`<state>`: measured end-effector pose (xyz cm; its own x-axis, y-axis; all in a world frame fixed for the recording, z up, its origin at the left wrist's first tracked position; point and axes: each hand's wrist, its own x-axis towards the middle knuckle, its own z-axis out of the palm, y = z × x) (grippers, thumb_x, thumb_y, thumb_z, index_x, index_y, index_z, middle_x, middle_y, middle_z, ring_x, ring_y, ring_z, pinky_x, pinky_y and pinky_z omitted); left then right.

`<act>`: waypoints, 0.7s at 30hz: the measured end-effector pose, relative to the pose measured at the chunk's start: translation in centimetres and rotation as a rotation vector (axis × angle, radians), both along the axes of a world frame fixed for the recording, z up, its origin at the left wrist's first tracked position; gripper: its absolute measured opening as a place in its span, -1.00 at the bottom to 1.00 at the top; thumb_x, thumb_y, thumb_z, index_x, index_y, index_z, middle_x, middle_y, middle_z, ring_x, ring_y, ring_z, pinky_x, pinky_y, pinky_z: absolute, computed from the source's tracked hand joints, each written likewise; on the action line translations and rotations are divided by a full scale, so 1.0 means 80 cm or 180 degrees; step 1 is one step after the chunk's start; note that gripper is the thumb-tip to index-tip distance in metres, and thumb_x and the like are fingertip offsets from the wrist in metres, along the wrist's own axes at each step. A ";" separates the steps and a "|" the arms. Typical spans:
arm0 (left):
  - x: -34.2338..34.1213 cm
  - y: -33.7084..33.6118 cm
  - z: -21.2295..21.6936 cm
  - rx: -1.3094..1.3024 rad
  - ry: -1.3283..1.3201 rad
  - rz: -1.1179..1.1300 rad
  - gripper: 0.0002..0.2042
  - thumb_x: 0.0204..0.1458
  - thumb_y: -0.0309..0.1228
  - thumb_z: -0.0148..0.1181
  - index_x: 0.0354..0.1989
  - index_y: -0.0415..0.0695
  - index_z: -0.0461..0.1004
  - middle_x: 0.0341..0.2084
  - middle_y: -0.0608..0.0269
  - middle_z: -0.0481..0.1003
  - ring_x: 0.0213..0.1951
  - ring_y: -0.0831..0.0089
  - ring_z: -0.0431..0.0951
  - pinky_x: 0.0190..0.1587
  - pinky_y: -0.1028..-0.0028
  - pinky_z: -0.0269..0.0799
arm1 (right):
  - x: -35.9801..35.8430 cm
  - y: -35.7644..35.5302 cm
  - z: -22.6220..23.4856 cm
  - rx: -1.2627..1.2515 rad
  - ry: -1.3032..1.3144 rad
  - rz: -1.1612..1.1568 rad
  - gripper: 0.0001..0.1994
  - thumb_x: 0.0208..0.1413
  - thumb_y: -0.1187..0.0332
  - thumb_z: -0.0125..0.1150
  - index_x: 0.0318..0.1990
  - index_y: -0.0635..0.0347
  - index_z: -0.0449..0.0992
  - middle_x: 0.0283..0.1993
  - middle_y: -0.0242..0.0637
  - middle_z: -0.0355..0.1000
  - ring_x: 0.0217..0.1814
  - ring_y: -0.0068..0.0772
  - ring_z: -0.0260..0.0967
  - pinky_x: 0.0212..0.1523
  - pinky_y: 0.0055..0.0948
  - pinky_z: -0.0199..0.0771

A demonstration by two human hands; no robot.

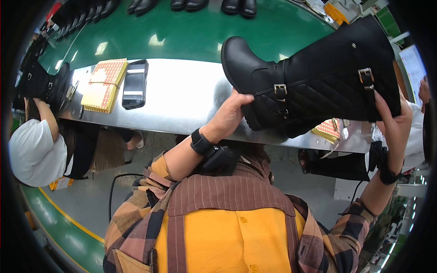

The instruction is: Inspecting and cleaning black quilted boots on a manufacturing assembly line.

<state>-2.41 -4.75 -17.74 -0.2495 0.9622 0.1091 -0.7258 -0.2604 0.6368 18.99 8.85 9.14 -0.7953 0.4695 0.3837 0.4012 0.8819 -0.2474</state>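
Observation:
I hold a tall black boot (318, 77) with a quilted shaft and two buckled straps, lying sideways in the air above a steel shelf (182, 104). My left hand (230, 113) grips the sole near the toe. Gripping the top rim of the shaft is my right hand (391, 120). Both wrists wear black bands.
A black phone (134, 84) and a yellow sticker pad (104, 84) lie on the steel shelf. Another sticker pad (328, 129) shows under the boot. Black shoes (191, 5) line the green conveyor belt (182, 36). A person in white (34, 150) holds a black boot (43, 84) at left.

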 end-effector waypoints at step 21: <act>-0.070 -0.034 -0.037 -0.0653 -0.0870 -0.0172 -0.45 0.27 0.03 -0.39 0.03 -0.16 0.38 -0.22 0.08 0.53 -0.24 0.28 0.58 -0.19 0.29 0.55 | -0.001 -0.052 -0.332 -0.2616 0.1782 -0.0413 -0.42 -0.11 0.44 0.43 0.12 0.30 0.35 0.05 -0.24 0.40 0.05 -0.42 0.32 0.15 -0.47 0.22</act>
